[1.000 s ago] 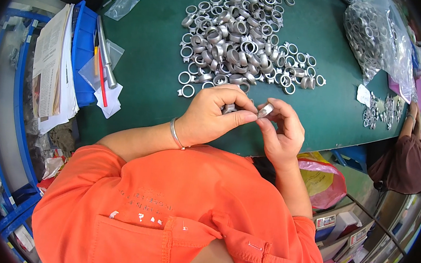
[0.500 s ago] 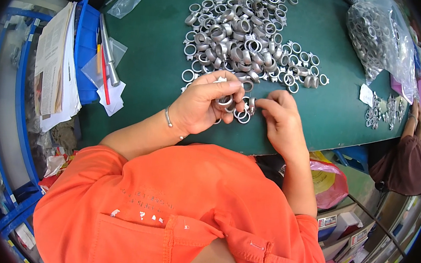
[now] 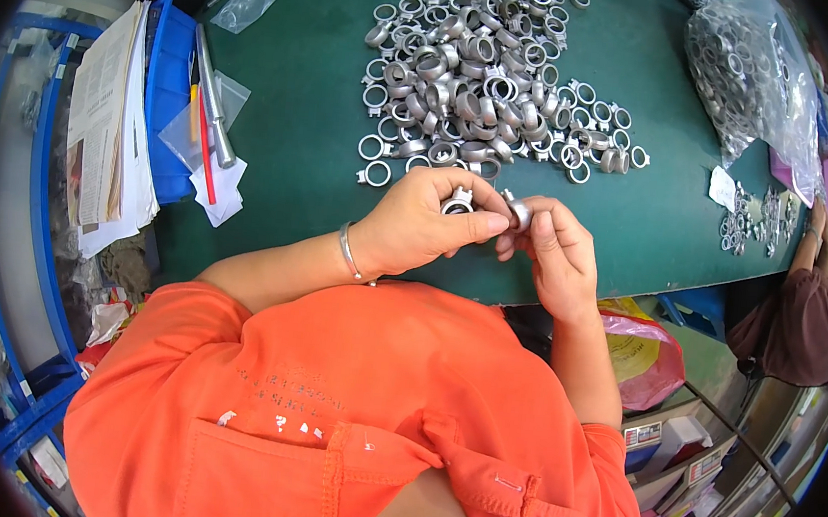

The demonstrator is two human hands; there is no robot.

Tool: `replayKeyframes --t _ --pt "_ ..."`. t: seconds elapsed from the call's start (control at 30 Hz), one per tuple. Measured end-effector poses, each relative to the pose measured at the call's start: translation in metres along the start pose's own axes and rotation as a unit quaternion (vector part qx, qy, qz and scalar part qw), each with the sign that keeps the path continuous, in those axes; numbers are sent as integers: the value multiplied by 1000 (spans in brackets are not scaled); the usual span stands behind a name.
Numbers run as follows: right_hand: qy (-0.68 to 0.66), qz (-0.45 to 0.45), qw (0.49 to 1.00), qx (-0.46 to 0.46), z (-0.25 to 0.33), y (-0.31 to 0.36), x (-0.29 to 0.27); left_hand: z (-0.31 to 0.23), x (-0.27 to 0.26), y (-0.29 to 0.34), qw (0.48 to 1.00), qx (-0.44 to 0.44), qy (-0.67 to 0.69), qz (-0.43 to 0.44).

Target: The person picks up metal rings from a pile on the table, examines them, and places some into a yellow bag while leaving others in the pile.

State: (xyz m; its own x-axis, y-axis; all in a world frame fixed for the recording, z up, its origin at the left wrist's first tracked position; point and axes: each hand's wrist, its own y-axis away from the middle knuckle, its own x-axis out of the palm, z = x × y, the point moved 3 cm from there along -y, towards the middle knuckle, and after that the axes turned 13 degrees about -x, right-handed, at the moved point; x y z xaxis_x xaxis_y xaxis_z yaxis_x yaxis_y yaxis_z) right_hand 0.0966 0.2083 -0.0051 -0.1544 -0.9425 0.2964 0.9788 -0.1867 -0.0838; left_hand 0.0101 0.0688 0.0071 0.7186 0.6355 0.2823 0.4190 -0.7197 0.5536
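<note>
Far left, a stack of papers (image 3: 115, 124) stands against a blue bin (image 3: 162, 99). Just right of the bin, a metal rod (image 3: 214, 93) and a red pen (image 3: 201, 146) lie near the edge of the green counter (image 3: 291, 139). The left hand (image 3: 423, 215) is over the near part of the counter, its fingers curled around a grey ring (image 3: 457, 201), thumb and forefinger tips meeting at a second ring (image 3: 521, 216). Beyond the hands, a heap of metal rings (image 3: 478, 87) covers the middle of the counter. The right hand (image 3: 564, 257) pinches the second ring between thumb and fingers. Farther right, a clear bag (image 3: 733, 75) holds more rings; small metal parts (image 3: 757, 225) lie nearer, beside a co-worker (image 3: 797, 327).
</note>
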Motion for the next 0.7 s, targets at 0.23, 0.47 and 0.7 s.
replayKeyframes --t 0.23,0.47,0.7 --pt "133 48 987 -77 8 0 3 -3 -1 1 1000 -14 4 3" --pt "234 82 947 -203 15 -4 3 -3 1 -1 999 7 32 14" --pt "36 2 993 -109 6 1 4 -5 -2 -1 999 28 -4 -20"
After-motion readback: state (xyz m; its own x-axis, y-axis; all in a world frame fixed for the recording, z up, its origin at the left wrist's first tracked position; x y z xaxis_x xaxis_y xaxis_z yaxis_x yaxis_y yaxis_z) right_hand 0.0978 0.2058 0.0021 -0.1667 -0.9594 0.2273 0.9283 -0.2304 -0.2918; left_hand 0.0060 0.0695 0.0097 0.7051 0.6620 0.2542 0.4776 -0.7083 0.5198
